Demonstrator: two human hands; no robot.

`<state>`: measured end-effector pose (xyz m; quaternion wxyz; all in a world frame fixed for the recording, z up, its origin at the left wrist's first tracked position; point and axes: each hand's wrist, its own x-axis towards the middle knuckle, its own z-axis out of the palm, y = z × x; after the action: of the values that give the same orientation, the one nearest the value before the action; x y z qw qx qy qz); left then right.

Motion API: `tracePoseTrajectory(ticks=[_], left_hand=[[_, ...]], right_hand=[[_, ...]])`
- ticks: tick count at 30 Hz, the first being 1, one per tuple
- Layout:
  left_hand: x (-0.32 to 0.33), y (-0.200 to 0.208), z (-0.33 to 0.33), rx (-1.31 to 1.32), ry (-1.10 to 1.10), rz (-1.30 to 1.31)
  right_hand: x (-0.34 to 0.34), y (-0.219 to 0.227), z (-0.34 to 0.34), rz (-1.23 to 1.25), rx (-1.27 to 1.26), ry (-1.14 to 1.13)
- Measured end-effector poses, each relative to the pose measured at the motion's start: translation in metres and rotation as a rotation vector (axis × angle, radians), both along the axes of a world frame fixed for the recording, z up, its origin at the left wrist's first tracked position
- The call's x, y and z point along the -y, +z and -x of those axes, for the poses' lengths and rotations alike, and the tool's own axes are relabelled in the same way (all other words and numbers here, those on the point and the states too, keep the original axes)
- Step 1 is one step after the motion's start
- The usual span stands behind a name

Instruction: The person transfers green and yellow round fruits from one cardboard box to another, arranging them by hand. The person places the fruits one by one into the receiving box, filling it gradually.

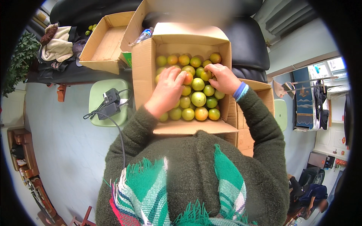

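An open cardboard box (143, 75) in front of me holds several layers or rows of round green and orange fruit that look like unripe tomatoes (198, 99). Over the box's left side, my left hand (167, 89) curls its fingers round a reddish-orange tomato (188, 78), palm down. My right hand (224, 79) reaches in from the right and pinches a green-orange tomato (206, 75) between thumb and fingers. Both hands partly cover the fruit below them. The box's near flap (194, 129) lies folded outward toward my body.
Left of the box, a pale green stool (98, 92) bears a black power adapter (109, 109) with a cable running to me. Behind stand an empty carton (107, 39) and a bottle (145, 35) on a black sofa (249, 45). More cardboard (260, 98) stands at right.
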<state>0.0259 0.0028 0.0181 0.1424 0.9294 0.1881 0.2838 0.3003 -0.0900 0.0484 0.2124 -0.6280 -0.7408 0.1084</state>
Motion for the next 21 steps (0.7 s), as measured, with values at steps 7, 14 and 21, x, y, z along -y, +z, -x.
tracePoseTrajectory(ticks=[7,14,21], left_hand=[[-0.001,-0.001,0.0,0.004,-0.011,0.02],[-0.002,-0.002,0.001,-0.001,-0.001,0.012],[-0.003,-0.003,0.008,0.018,0.017,0.021]], right_hand=[[-0.007,0.014,-0.013,-0.081,0.029,-0.007],[-0.054,-0.005,-0.033,-0.076,0.632,-0.033],[-0.069,-0.004,-0.031,0.198,0.651,-0.046]])
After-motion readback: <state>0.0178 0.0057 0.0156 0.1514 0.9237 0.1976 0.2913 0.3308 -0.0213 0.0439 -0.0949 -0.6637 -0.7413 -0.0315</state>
